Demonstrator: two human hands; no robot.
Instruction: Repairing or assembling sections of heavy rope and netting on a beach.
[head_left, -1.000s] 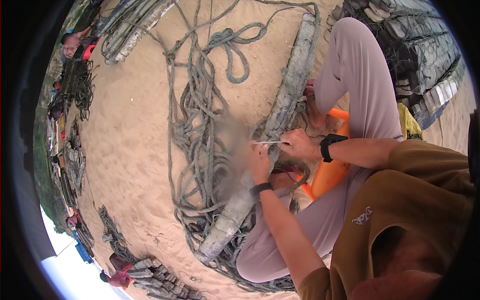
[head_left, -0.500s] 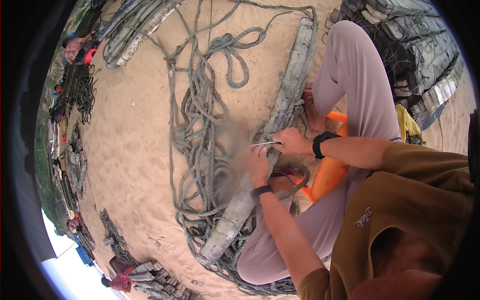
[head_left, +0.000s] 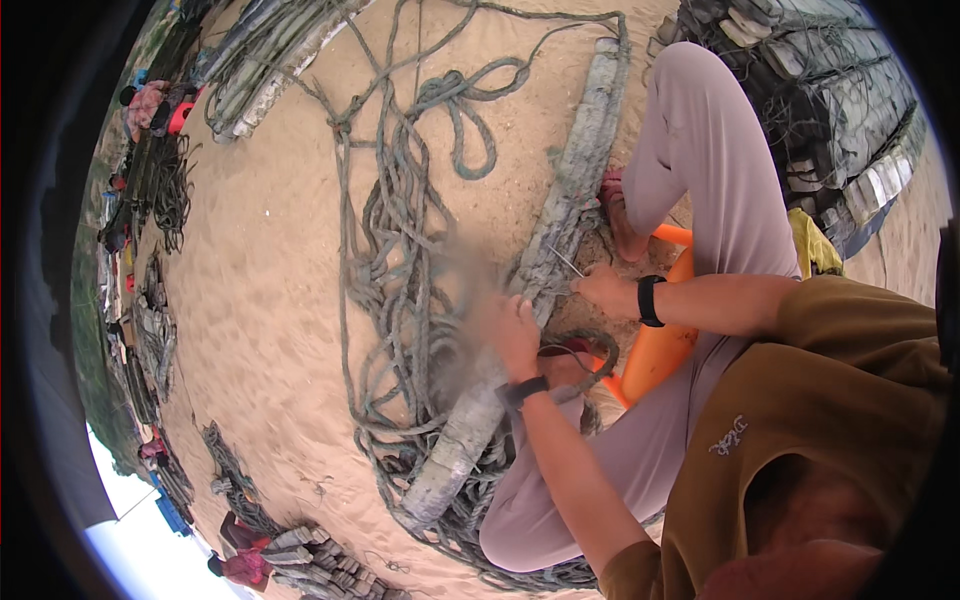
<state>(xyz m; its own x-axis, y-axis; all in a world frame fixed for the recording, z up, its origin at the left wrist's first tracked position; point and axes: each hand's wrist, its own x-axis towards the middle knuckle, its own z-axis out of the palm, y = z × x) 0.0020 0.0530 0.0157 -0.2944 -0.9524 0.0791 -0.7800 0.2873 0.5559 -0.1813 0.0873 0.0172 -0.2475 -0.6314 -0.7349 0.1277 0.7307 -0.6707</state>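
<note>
A long, pole-like bundle (head_left: 465,440), grey-white and weathered, runs diagonally over the sand beside my legs. My left hand (head_left: 515,338) rests on its middle, fingers curled against it; a smeared patch of the picture hides part of that hand. Just beyond, my right hand (head_left: 606,291) is closed around a thin, pointed metal tool (head_left: 566,262). The tool's tip slants up and left, over a rough, stringy stretch of the bundle. Whether it touches the bundle I cannot tell. Grey-green rope (head_left: 410,200) lies tangled to the left of the bundle.
Beneath my legs is an orange plastic object (head_left: 655,355). A pile of grey slabs with netting (head_left: 850,120) stands at the upper right, a yellow cloth (head_left: 818,240) below it. More bundles (head_left: 270,70) lie upper left. Other people (head_left: 148,105) sit along the left.
The metal tool has swung from lying level by my left fingers to slanting up and left. My right hand has shifted slightly right, away from the left hand, which has barely moved.
</note>
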